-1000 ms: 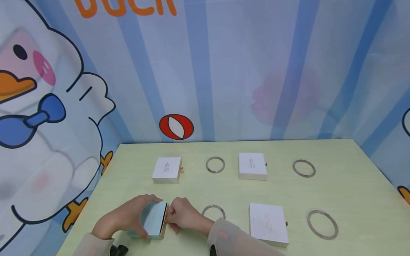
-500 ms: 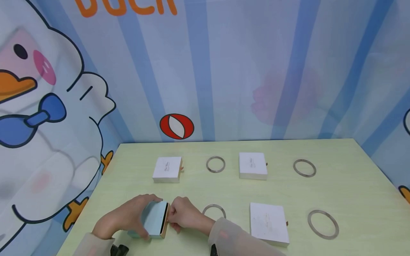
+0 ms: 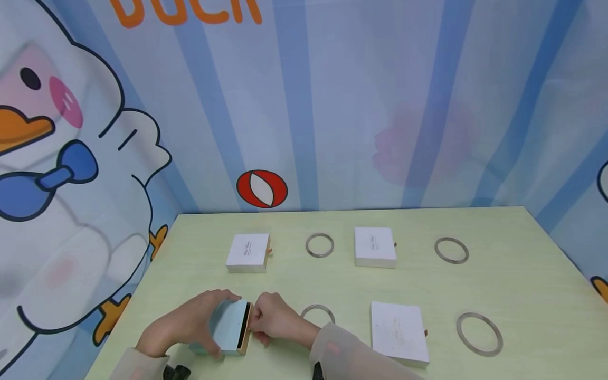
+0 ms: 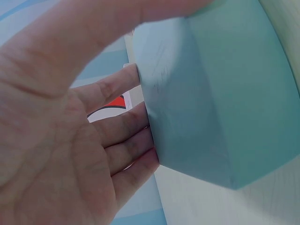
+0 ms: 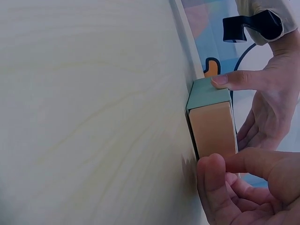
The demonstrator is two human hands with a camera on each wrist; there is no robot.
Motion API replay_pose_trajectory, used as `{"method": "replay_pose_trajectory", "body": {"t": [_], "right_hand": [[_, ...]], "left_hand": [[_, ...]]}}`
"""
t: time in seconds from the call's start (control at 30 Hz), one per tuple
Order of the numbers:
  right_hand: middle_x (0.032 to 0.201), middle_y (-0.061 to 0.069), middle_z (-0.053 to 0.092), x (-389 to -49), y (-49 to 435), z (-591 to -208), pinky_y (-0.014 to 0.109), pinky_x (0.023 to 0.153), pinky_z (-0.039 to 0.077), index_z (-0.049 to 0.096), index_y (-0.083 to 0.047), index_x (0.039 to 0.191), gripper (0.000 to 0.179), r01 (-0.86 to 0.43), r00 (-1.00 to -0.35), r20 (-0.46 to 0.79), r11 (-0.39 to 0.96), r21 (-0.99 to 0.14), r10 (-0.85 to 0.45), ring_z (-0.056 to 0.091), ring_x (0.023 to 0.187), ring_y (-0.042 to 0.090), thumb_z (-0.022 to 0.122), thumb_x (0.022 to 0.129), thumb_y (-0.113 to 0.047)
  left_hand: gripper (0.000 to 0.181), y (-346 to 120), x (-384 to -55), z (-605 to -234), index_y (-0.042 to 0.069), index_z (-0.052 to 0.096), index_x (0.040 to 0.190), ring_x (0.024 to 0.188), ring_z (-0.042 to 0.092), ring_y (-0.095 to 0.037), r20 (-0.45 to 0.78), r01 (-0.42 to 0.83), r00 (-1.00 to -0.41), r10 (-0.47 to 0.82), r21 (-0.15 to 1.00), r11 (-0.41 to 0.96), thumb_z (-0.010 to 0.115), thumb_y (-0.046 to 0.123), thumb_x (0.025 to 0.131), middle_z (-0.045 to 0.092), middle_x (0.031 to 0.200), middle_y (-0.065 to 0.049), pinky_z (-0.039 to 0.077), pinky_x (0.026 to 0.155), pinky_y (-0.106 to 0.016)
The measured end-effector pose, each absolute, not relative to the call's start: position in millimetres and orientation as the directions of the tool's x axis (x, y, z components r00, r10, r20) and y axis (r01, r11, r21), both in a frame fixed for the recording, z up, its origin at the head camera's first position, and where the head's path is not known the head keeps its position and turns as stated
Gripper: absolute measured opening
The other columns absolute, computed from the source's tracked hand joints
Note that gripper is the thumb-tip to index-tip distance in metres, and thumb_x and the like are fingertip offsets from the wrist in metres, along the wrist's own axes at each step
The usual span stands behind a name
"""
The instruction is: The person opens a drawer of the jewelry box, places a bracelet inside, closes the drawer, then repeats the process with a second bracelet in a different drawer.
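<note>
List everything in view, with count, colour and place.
Light blue box: one, pale blue, front left.
Tan drawer: one, tan, light blue box's right end.
White boxes: three, white, two back, one front.
Tabs: three, brownish, white boxes' right sides.
Rings: four, grey, one right of each box.
Table: one, pale yellow-green, beneath the boxes.
Backdrop: one, blue-striped, cartoon-printed, behind table.
Sleeves: two, pale, on both forearms.
Wrist pieces: two, black, at the cuffs.
Left hand: one, gripping light blue box.
Right hand: one, at tan drawer.
</note>
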State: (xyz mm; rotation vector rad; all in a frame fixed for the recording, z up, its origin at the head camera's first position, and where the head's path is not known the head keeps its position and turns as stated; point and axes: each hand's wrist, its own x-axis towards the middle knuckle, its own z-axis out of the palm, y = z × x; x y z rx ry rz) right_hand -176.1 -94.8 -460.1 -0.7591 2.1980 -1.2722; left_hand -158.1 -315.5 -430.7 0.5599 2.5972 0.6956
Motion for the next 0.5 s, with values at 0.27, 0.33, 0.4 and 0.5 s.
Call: {"method": "replay_pose_trajectory", "body": {"t": [0.27, 0.33, 0.4, 0.5], "right_hand": [[0.044, 0.004, 0.055, -176, -95, -459, 0.016, 0.042, 0.035, 0.063, 0.001, 0.054, 0.035, -0.205, -0.737, -0.149, 0.428, -0.88, -0.66, 0.05, 0.034, 0.01, 0.069, 0.089, 0.004], [0.044, 0.004, 0.055, -176, -95, -459, 0.017, 0.042, 0.035, 0.063, 0.001, 0.054, 0.035, -0.205, -0.735, -0.15, 0.427, -0.881, -0.661, 0.05, 0.034, 0.011, 0.069, 0.088, 0.005], [0.043, 0.004, 0.055, -176, -94, -459, 0.017, 0.041, 0.035, 0.063, 0.001, 0.054, 0.035, -0.205, -0.733, -0.152, 0.428, -0.88, -0.663, 0.05, 0.035, 0.011, 0.068, 0.088, 0.006], [0.043, 0.003, 0.054, -176, -94, -459, 0.017, 0.041, 0.034, 0.063, 0.001, 0.053, 0.034, -0.212, -0.731, -0.15, 0.43, -0.878, -0.666, 0.05, 0.035, 0.012, 0.068, 0.087, 0.007]], "left_hand": [[0.105, -335, -172, -466, 0.019, 0.054, 0.137, 0.105, 0.049, -0.021, -0.253, 0.288, -0.853, 0.456, 0.499, 0.817, 0.095, 0.057, 0.049, 0.057, 0.125, -0.001, 0.047, 0.088, -0.047], [0.104, -336, -171, -466, 0.019, 0.054, 0.137, 0.104, 0.049, -0.02, -0.251, 0.3, -0.85, 0.463, 0.492, 0.817, 0.095, 0.058, 0.05, 0.057, 0.125, 0.0, 0.048, 0.087, -0.045], [0.103, -329, -168, -456, 0.015, 0.055, 0.136, 0.104, 0.049, -0.023, -0.263, 0.265, -0.854, 0.448, 0.521, 0.811, 0.098, 0.051, 0.05, 0.057, 0.124, -0.003, 0.046, 0.089, -0.049], [0.101, -318, -161, -437, 0.009, 0.055, 0.135, 0.104, 0.049, -0.026, -0.289, 0.226, -0.853, 0.434, 0.545, 0.808, 0.1, 0.04, 0.051, 0.056, 0.124, -0.006, 0.045, 0.09, -0.052]]}}
